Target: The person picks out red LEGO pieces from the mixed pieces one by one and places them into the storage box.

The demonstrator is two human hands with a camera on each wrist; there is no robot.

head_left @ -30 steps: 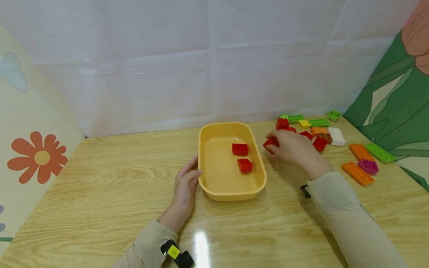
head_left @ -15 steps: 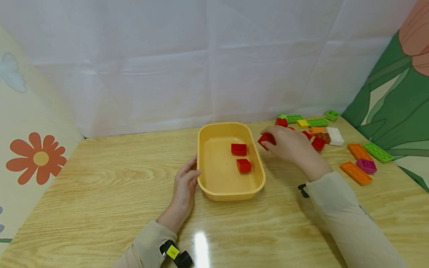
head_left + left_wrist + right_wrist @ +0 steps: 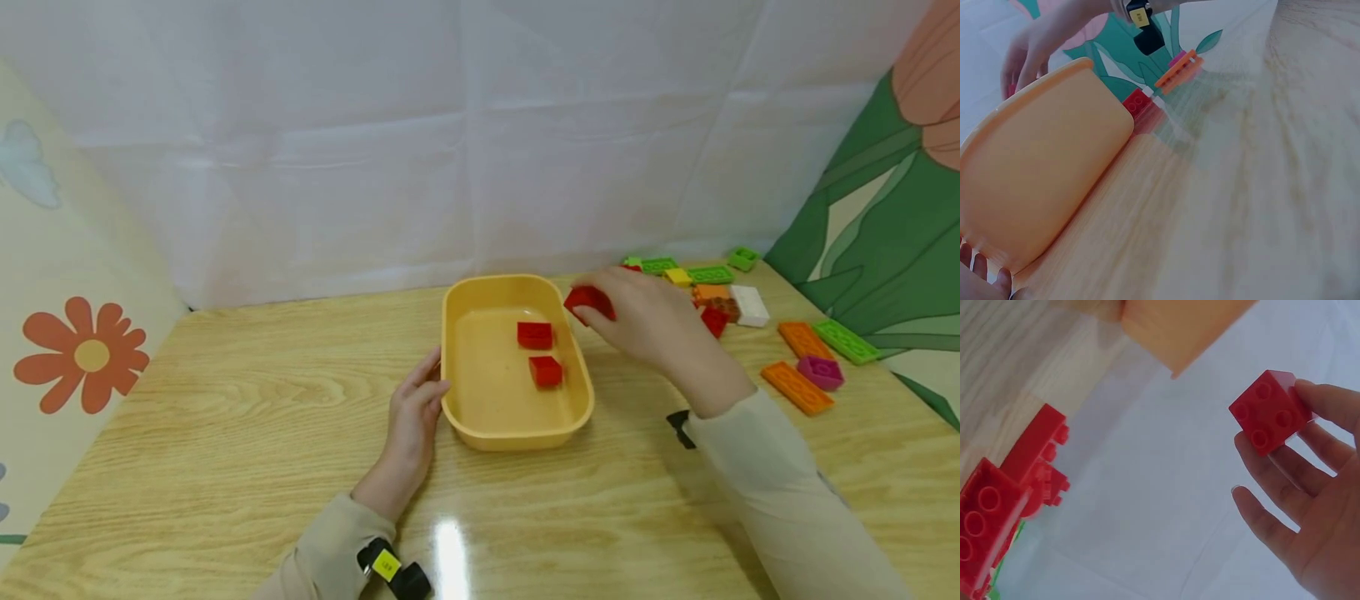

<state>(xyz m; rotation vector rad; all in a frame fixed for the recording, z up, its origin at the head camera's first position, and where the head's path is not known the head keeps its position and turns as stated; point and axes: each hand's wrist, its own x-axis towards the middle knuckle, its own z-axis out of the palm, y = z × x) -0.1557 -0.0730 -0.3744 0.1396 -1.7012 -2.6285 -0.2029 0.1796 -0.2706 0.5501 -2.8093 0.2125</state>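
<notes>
A yellow plastic bin (image 3: pixel 480 421) stands mid-table in the head view, with two red bricks inside, one red brick (image 3: pixel 535 336) behind the other red brick (image 3: pixel 546 372). My left hand (image 3: pixel 408 425) rests against the bin's left wall, fingers along its side and thumb at the rim. At the bin's right rim, my right hand (image 3: pixel 645 321) pinches a red building brick (image 3: pixel 590 304) between thumb and fingers. The right wrist view shows this held brick (image 3: pixel 1266 412) with its studs facing the camera, raised off the table.
Right of the bin lie several loose bricks: red bricks (image 3: pixel 714 321) partly behind my right hand, a white brick (image 3: pixel 750 306), green plates (image 3: pixel 847 342), orange plates (image 3: pixel 798 388) and a magenta brick (image 3: pixel 821 372). A white cloth (image 3: pixel 337 167) hangs behind the table.
My right hand has lifted the red brick up and leftward from beside the pile to the bin's right rim. My left hand stays at the bin's side.
</notes>
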